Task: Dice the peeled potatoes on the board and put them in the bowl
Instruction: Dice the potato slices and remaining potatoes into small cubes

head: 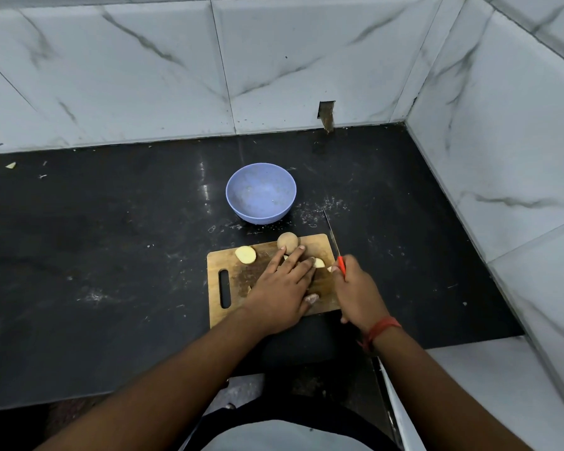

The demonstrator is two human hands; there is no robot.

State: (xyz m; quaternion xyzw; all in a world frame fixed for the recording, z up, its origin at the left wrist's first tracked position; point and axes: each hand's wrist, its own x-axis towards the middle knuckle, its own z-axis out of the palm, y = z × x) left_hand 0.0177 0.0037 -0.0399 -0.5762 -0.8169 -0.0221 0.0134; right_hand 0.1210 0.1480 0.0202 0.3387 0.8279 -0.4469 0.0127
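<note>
Left hand (pixel 282 288) flat on wooden cutting board (pixel 238 288), fingers straight, pressing potato pieces (pixel 319 262) mid-board. Right hand (pixel 358 292) grips red-handled knife (pixel 334 245), blade pointing away past board's far right corner. Whole peeled potato (pixel 287 241) at far edge, potato half (pixel 245 254) far left. Blue bowl (pixel 261 193) beyond board on black counter (pixel 111 255), nothing diced inside.

We take this for a home kitchen: a black stone counter (pixel 111 255) set in a corner of marble-patterned wall tiles (pixel 144 76), with a wooden chopping board (pixel 219 262) on it.
</note>
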